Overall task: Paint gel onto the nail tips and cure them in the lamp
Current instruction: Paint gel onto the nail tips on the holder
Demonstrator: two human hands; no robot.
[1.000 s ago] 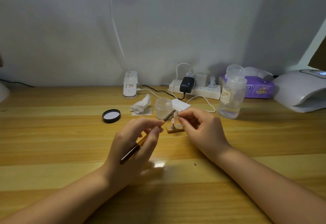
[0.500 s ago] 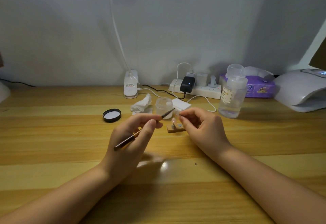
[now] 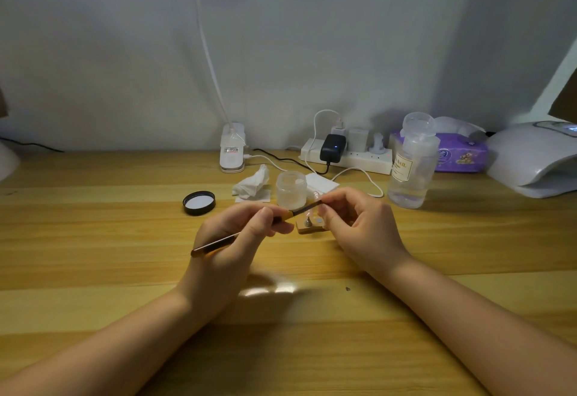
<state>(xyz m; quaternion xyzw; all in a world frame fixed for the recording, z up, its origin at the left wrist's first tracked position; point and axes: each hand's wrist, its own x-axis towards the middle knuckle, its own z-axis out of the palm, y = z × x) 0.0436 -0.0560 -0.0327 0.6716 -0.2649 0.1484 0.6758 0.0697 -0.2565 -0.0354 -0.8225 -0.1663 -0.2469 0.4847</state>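
Wooden desk (image 3: 93, 239) against grey wall, lit strip overhead; at back: power strip (image 3: 352, 156), purple tissue pack (image 3: 462, 155), clear bottle (image 3: 412, 164), white cure lamp (image 3: 537, 161) far right, well apart from hands. Centre: open frosted jar (image 3: 291, 189) w/ black lid (image 3: 199, 203) to its left, crumpled tissue (image 3: 251, 183), small wooden stand (image 3: 309, 226). L hand (image 3: 228, 249) pinches brush (image 3: 249, 229) (tip aimed right); R hand (image 3: 362, 227) pinches nail tip (image 3: 314, 195) just above stand, brush tip at it — contact too small to tell.
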